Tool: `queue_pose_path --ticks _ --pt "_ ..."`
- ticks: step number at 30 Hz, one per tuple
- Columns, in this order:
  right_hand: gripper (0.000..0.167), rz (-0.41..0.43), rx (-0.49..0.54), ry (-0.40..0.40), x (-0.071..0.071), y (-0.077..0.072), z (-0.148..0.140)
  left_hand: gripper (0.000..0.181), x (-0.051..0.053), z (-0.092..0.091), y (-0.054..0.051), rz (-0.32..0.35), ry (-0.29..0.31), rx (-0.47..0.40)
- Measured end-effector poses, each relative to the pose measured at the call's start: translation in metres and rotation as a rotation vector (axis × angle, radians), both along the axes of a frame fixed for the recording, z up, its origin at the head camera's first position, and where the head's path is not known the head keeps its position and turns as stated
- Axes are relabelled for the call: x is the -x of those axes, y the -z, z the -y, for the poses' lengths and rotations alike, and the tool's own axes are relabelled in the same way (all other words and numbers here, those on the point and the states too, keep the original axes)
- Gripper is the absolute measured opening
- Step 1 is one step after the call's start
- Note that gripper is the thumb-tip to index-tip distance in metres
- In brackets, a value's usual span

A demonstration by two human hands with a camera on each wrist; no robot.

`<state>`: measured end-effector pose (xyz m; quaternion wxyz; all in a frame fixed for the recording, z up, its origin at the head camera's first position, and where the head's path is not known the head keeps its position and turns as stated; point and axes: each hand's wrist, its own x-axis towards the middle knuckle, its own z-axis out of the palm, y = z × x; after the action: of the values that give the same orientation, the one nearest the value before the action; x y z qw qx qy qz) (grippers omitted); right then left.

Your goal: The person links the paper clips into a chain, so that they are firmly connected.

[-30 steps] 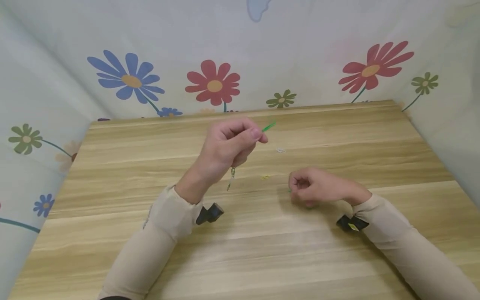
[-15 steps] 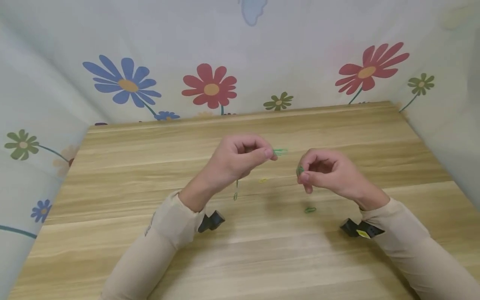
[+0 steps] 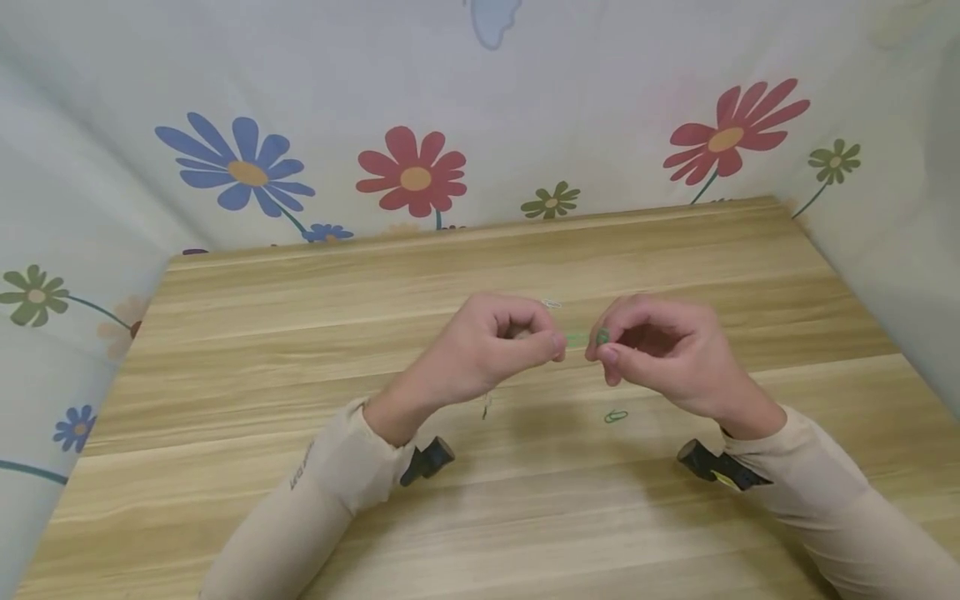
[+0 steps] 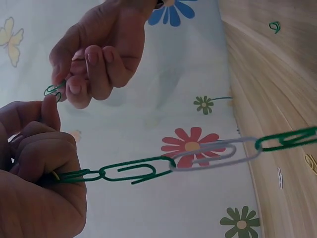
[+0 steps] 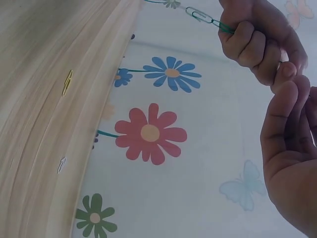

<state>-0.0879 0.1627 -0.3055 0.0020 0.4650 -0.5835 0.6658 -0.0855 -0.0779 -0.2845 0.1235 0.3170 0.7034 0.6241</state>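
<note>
My left hand (image 3: 502, 346) pinches a green paper clip (image 3: 574, 340), whose end sticks out past the fingertips. A chain of linked paper clips (image 4: 130, 171), green and white, leaves the curled fingers of that hand and hangs below it. Facing it, my right hand (image 3: 667, 354) holds another green paper clip (image 4: 51, 90) between thumb and index finger. Both sets of fingertips are close together above the table. Whether the two pinched clips touch is too small to tell. Part of the chain is hidden inside the left hand.
On the wooden table (image 3: 300, 333) lie a loose green paper clip (image 3: 616, 417), a white paper clip (image 3: 551, 304) and a yellow paper clip (image 5: 67, 83). A flowered cloth (image 3: 600, 100) stands behind the table's far edge.
My right hand has risen from the table with a green paper clip. My left hand has come down and right, closing the distance, its chain still hanging.
</note>
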Motion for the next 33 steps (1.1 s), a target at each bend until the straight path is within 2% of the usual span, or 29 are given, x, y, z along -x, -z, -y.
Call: queue_pose_path --ticks 4,9,15,17,22,24,28,33 --pt "0.011 -0.009 -0.009 -0.005 0.0 0.002 0.0 0.017 -0.001 -0.001 0.0 0.002 0.015 0.008" --pt "0.004 -0.033 -0.04 0.019 -0.001 0.002 -0.001 0.017 -0.001 -0.002 -0.001 0.014 0.018 0.006" --pt "0.005 -0.057 -0.115 0.092 -0.003 0.0 -0.001 0.02 -0.002 -0.004 0.0 0.044 0.012 -0.008" --pt "0.004 -0.081 -0.149 0.126 -0.004 -0.001 -0.001 0.02 -0.002 -0.004 0.0 0.072 0.007 -0.019" --pt "0.023 -0.154 -0.245 0.203 -0.005 -0.001 0.001 0.019 -0.002 -0.002 0.001 0.118 0.001 -0.062" --pt "0.026 -0.166 -0.265 0.226 -0.006 -0.002 0.002 0.019 -0.002 -0.001 0.001 0.11 0.006 -0.076" --pt "0.026 -0.167 -0.256 0.252 -0.007 -0.003 0.0 0.019 0.0 0.0 0.003 0.096 0.022 -0.092" --pt "0.027 -0.107 -0.225 0.278 -0.011 -0.007 -0.003 0.021 0.003 0.001 0.002 0.109 0.077 -0.061"
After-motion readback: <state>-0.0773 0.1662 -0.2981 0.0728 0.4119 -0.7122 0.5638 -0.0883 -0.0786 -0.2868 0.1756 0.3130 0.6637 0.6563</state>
